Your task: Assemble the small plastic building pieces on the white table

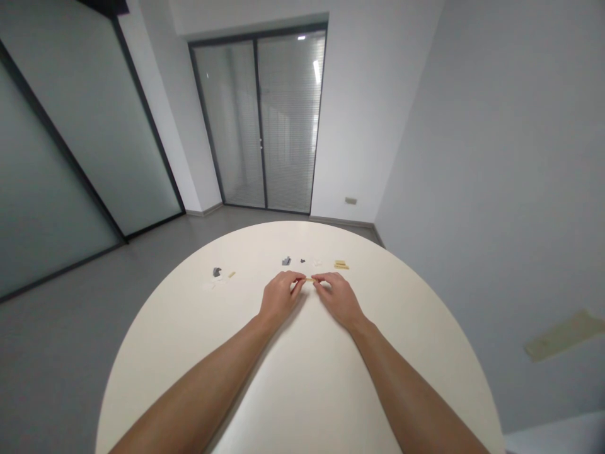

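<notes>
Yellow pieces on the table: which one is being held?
The yellow piece between the left hand and right hand; the right-side yellow pile and left-side yellow piece lie untouched.

Small slim yellowish strip point(309, 279), crosswise, roughly level, ends pinched by left hand point(282, 289) and right hand point(338, 292)

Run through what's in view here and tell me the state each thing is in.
Left hand: pinched on the yellow strip
Right hand: pinched on the same strip
Yellow strip: held between both hands
Yellow pieces: lying close together on the table
Grey pieces: loose on the table
Glass door: appears shut
Blind: lowered
</notes>
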Demonstrator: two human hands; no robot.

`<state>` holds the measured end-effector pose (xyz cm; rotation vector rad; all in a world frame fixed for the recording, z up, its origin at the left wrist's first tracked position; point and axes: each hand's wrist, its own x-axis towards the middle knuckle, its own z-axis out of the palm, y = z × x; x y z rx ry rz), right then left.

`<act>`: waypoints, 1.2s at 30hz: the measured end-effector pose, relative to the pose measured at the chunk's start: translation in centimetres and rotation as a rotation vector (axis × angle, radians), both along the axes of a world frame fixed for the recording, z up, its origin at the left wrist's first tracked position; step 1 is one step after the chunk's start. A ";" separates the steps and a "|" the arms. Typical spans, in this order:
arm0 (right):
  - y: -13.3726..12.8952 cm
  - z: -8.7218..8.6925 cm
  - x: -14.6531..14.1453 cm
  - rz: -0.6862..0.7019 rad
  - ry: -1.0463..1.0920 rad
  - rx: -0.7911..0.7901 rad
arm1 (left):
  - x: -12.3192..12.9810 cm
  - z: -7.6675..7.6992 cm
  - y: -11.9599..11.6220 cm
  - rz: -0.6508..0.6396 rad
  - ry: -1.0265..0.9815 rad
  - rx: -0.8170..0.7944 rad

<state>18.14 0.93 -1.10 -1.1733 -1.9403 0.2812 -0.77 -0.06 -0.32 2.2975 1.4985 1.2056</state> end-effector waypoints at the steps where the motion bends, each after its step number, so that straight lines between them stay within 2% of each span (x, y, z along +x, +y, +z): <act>1: 0.0 0.0 0.0 0.007 -0.007 0.003 | 0.0 0.0 0.0 0.003 0.003 -0.004; 14: -0.1 0.2 0.1 0.027 -0.010 0.043 | 0.2 0.1 -0.1 0.057 0.027 -0.049; 24: 0.0 -0.2 0.1 0.027 0.005 0.038 | 0.1 -0.1 0.0 -0.021 0.007 0.054; 36: -0.7 0.5 -0.4 0.007 -0.004 0.068 | 0.1 0.0 -0.2 -0.010 0.038 0.053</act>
